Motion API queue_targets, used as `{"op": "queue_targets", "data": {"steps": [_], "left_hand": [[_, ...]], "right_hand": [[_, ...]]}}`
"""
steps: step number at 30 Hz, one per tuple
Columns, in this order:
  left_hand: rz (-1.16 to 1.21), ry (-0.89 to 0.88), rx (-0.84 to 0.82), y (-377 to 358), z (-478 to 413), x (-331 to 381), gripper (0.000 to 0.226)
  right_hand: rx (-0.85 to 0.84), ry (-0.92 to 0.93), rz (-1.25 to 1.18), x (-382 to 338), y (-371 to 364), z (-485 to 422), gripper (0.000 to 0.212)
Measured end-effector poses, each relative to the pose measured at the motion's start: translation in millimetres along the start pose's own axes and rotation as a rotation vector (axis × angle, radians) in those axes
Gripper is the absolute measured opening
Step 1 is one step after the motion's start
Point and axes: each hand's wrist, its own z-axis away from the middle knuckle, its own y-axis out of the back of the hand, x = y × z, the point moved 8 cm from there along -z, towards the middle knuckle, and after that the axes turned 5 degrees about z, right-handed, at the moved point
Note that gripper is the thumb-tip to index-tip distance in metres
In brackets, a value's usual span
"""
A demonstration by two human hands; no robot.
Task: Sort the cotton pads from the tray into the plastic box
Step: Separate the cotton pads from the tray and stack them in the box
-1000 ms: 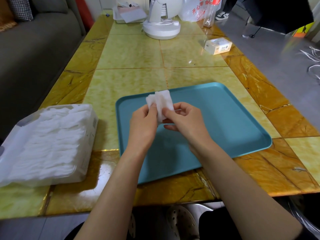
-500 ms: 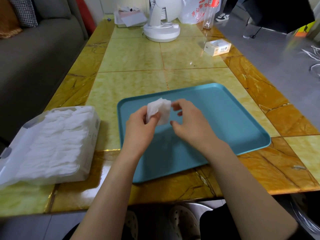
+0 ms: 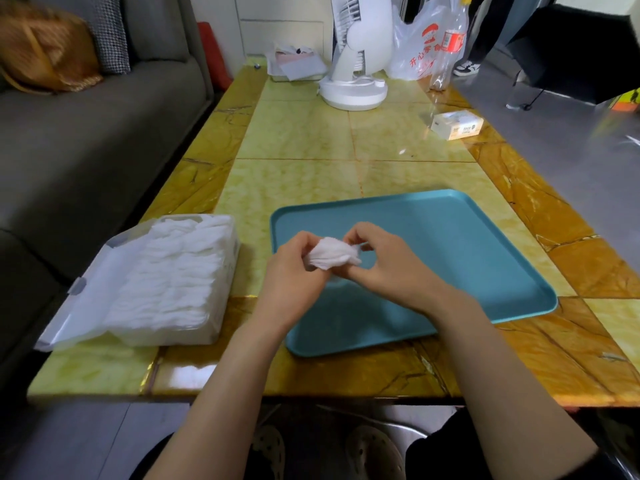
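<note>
While above tray (image 3: 450, 237), left hand (image 3: 294, 275) and right hand (image 3: 391, 268) tight on cotton pads (image 3: 332, 254); plastic box (image 3: 223, 299) beside, fan (image 3: 353, 93) beyond.

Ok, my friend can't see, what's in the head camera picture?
The left hand and right hand hold a bunch of white cotton pads over a teal tray on a yellow table. An open plastic box full of pads sits to the left.
</note>
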Motion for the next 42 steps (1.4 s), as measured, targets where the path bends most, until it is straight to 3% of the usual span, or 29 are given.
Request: {"op": "queue_targets", "data": {"steps": [4,8,12,17,22,28,34,39,42], "left_hand": [[-0.064,-0.026,-0.004,15.4,12.7,1.1,0.023],[-0.099,-0.017,-0.026,39.0,18.2,-4.8,0.020],[-0.169,-0.072,-0.004,69.8,27.7,1.9,0.025],[-0.224,-0.162,0.046,118.1,27.6,6.6,0.020],[-0.506,-0.094,0.131,173.1,2.4,-26.1,0.027],[-0.719,0.016,-0.030,179.2,-29.4,-51.1,0.034],[-0.858,0.076,-0.176,171.4,-41.4,-72.3,0.043],[-0.811,0.081,-0.190,174.9,-44.3,-78.2,0.038],[-0.756,0.139,-0.206,172.6,-46.3,-84.7,0.041]], "right_hand": [[0.020,-0.027,-0.142,-9.6,-8.8,3.9,0.025],[-0.022,-0.050,-0.266,-15.0,-24.5,4.9,0.007],[-0.066,-0.014,-0.315,-40.6,-42.1,3.1,0.003],[-0.119,0.004,-0.358,-78.0,-60.2,-19.3,0.015],[-0.024,-0.080,-0.385,-92.8,-67.4,-67.7,0.024],[0.055,-0.095,-0.268,-109.9,-89.9,-131.2,0.031],[-0.097,-0.029,-0.102,-120.1,-129.0,-158.7,0.023],[-0.146,-0.007,-0.051,-112.3,-137.0,-164.7,0.033],[-0.147,0.031,-0.057,-114.0,-136.9,-167.9,0.025]]}}
